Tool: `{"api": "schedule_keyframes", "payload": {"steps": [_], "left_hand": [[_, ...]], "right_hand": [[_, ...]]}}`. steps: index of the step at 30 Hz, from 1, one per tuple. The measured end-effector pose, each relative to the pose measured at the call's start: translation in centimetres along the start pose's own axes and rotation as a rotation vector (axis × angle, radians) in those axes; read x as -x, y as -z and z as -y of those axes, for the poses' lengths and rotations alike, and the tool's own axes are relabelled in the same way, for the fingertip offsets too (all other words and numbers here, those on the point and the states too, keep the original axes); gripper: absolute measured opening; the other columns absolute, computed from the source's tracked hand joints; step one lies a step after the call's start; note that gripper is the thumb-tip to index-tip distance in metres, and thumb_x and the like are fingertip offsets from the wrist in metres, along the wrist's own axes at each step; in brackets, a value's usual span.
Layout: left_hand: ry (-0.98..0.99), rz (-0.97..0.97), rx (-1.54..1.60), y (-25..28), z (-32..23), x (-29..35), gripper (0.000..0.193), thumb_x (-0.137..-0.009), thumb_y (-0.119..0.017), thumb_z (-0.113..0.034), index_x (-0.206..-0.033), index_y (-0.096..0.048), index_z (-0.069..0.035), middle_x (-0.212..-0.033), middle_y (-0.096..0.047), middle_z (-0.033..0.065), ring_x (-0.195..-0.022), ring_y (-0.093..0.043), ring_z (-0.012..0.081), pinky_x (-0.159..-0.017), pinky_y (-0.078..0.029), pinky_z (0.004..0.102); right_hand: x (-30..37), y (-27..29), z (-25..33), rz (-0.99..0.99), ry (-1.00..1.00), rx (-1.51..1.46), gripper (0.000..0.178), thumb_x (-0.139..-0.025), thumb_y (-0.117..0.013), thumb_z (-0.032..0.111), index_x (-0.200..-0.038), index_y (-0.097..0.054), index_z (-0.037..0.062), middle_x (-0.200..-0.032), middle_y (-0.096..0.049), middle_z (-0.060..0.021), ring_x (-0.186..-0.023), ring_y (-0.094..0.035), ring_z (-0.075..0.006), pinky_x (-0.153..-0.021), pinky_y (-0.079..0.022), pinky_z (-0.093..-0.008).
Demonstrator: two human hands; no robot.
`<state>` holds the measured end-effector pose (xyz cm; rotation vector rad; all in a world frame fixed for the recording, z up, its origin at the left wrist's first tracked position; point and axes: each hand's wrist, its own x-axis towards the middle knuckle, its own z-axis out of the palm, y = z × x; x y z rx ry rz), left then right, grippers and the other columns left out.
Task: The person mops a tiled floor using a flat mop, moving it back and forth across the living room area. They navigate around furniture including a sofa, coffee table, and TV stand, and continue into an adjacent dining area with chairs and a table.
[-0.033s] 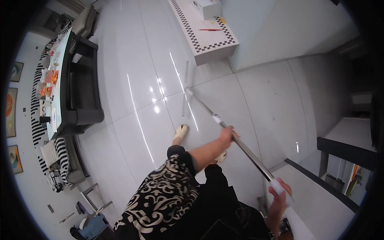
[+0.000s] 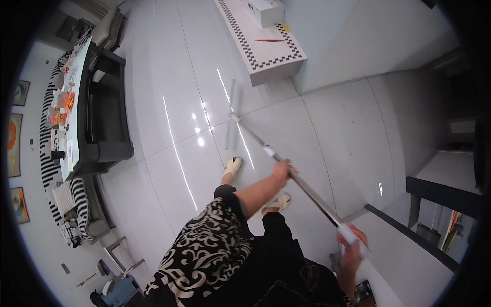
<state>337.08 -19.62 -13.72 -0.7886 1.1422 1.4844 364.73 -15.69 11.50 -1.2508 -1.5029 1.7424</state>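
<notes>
Both my hands hold one long-handled floor mop point(image 2: 312, 195) with a shiny metal pole and a long, thin, pale head point(image 2: 231, 116). My left hand point(image 2: 282, 172) is wrapped round the middle of the pole, just below a white collar. At the upper end, my right hand point(image 2: 352, 244) grips the white handle sleeve. The pole slants from lower right to upper left. Its head lies across the glossy floor point(image 2: 179, 77), ahead of my left foot. The head is slightly blurred, so I cannot tell if it is a pad or a blade.
On the left stands a dark table point(image 2: 110, 117) cluttered with small items, beside a striped sofa point(image 2: 76, 197). A low white bench point(image 2: 263, 61) with a checkered border bears a white box point(image 2: 267, 13) and a red pen-like stick point(image 2: 269, 40). Dark-edged shelving point(image 2: 434, 192) is at the right.
The mop head and both my hands have shifted slightly to the left. My right foot shows more fully beside the pole.
</notes>
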Motion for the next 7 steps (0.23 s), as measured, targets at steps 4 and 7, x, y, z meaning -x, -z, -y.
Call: {"api": "schedule_keyframes", "payload": {"steps": [4,7], "left_hand": [[-0.139,-0.227,0.03,9.5,-12.2,-6.2,0.018,-0.088,-0.05,-0.014,-0.098,-0.046,0.0,-0.069,-0.049,0.0122,-0.061,-0.056,0.0262,-0.057,-0.053,0.0408],[-0.199,-0.234,0.032,16.1,-21.0,-13.0,0.022,-0.086,-0.055,-0.017,-0.099,-0.047,0.0,-0.074,-0.054,0.0155,-0.061,-0.056,0.028,-0.063,-0.052,0.0459]], "right_hand": [[-5.2,-13.3,-3.6,0.218,-0.123,-0.154,0.028,-0.09,-0.052,0.007,-0.114,-0.051,-0.0056,-0.127,-0.05,-0.0244,-0.096,-0.063,-0.0312,-0.085,-0.053,-0.0388],[-9.1,-23.6,-6.0,0.308,-0.147,-0.194,0.034,-0.089,-0.053,0.009,-0.12,-0.048,-0.0034,-0.13,-0.048,-0.0236,-0.099,-0.063,-0.0318,-0.083,-0.054,-0.0402]]}}
